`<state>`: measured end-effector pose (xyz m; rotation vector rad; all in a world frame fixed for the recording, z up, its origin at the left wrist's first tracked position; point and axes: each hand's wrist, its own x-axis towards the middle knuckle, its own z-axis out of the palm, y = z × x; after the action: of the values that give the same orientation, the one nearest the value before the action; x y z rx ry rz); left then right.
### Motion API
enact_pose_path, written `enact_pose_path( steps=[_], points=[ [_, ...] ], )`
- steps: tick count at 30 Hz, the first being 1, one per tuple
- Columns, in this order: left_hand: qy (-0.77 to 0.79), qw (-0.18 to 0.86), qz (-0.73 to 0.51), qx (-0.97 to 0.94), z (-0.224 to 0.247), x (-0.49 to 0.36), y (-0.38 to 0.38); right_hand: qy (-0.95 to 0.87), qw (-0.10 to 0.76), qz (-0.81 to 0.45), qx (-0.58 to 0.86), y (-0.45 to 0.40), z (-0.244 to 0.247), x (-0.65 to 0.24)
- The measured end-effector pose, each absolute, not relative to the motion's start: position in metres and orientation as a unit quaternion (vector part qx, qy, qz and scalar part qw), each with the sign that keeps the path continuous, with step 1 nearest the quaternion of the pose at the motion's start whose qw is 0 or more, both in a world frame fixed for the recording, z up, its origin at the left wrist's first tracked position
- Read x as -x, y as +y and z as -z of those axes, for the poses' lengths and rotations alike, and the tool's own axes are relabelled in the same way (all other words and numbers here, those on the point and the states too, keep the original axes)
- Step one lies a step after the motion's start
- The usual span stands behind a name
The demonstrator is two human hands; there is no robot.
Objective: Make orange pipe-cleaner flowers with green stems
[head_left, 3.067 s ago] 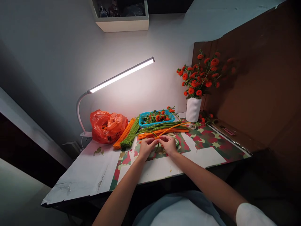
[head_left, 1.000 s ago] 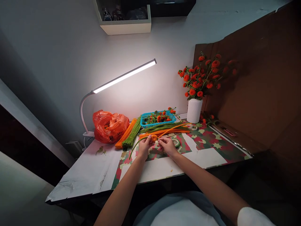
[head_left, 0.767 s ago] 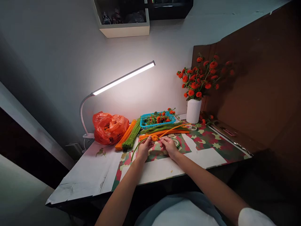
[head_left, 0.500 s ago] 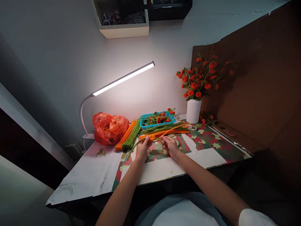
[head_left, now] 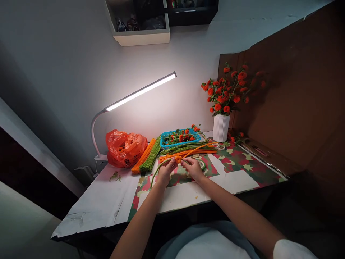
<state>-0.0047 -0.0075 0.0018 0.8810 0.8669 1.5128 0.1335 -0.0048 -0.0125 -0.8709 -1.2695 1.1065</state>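
Between my two hands, above the front of the patterned mat, is a small orange pipe-cleaner flower. My left hand is closed in a pinch at the flower's left side. A green pipe cleaner curves out from that hand, down and to the left. My right hand pinches at the flower's right side, where a short bit of green stem shows. Just behind the hands lie loose orange pipe cleaners and a green tape roll, partly hidden by the right hand.
A blue basket holds small orange flowers. Left of it lie orange and green pipe-cleaner bundles and an orange plastic bag. A white vase of flowers stands back right, near a brown cardboard panel. A lamp overhangs the table.
My right hand has moved left, closer to my left hand. The green stem between them shows less, and the flower has shifted slightly right.
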Motion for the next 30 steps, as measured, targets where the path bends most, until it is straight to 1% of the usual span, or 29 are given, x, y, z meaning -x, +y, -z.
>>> enact_pose_path(
  steps=[2,6,10,13,19,24,30],
  points=[
    [0.358,0.586,-0.635,-0.354,-0.002,0.005,-0.007,-0.52,0.578,-0.51,0.368,-0.006,0.011,-0.135],
    [0.343,0.641,-0.607,-0.322,-0.001,0.007,-0.005,-0.472,0.593,-0.551,0.349,-0.007,0.008,-0.137],
    [0.33,0.678,-0.574,-0.319,0.0,0.011,-0.006,-0.431,0.592,-0.612,0.299,-0.007,0.006,-0.14],
    [0.323,0.709,-0.538,-0.322,-0.001,0.014,-0.008,-0.417,0.563,-0.665,0.259,-0.008,0.004,-0.143],
    [0.297,0.75,-0.447,-0.386,0.0,0.018,-0.014,-0.432,0.459,-0.754,0.186,-0.008,0.003,-0.148],
    [0.268,0.765,-0.369,-0.456,0.001,0.02,-0.019,-0.521,0.381,-0.744,0.173,-0.013,0.0,-0.152],
    [0.297,0.753,-0.303,-0.503,-0.002,0.023,-0.022,-0.585,0.358,-0.701,0.196,-0.019,-0.005,-0.154]
  ],
)
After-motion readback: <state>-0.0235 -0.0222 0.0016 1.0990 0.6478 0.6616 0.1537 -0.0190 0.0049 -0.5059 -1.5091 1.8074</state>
